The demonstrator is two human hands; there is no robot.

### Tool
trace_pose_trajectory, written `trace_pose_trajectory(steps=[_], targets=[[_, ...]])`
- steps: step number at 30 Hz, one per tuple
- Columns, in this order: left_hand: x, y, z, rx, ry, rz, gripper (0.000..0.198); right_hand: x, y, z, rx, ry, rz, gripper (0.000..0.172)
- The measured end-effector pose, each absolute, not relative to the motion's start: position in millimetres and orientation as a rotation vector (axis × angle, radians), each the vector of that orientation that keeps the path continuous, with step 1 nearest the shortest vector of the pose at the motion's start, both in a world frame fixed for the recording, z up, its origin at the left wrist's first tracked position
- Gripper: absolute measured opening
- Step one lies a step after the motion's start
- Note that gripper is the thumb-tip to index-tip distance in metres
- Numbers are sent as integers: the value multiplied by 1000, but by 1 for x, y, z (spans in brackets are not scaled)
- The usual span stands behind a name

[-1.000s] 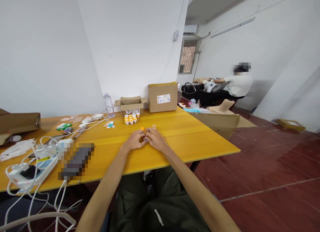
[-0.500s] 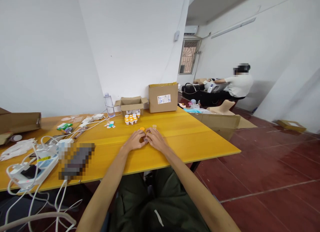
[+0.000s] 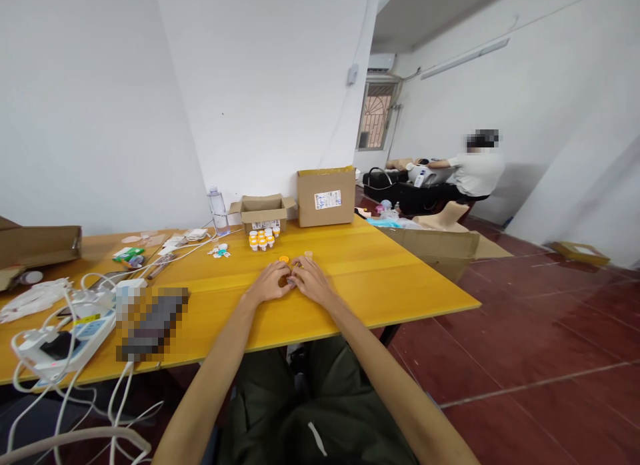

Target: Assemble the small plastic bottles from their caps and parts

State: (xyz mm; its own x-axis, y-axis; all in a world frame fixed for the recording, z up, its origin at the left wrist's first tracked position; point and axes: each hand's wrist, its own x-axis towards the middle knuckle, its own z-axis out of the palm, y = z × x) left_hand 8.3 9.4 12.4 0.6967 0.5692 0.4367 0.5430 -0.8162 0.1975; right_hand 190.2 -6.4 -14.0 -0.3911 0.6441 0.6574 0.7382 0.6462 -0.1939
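My left hand (image 3: 269, 283) and my right hand (image 3: 311, 279) rest together on the yellow table (image 3: 350, 278), fingertips meeting and pinched around something small that I cannot make out. An orange cap (image 3: 284, 258) lies just beyond my left fingers. A small clear cup (image 3: 309, 254) stands just beyond my right fingers. Further back stands a cluster of small orange-capped vials (image 3: 263, 237) in front of an open cardboard box (image 3: 263, 211).
A closed cardboard box (image 3: 326, 195) and a water bottle (image 3: 218, 211) stand by the wall. White cables and a device (image 3: 65, 338) crowd the left. Another person (image 3: 475, 168) sits far right at a dark desk. Cardboard pieces (image 3: 440, 241) lie beside the table's right end.
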Motion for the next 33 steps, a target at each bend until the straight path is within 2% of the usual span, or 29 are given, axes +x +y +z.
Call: trace_pose_trajectory(steps=[12,33], targets=[[8,8,13,2851,934,765,10,191,-8,-11,-1017,-2093,-7,9],[8,10,11,2839,939,762,9,191,-5,-15,-1037,-2141,-136,10]])
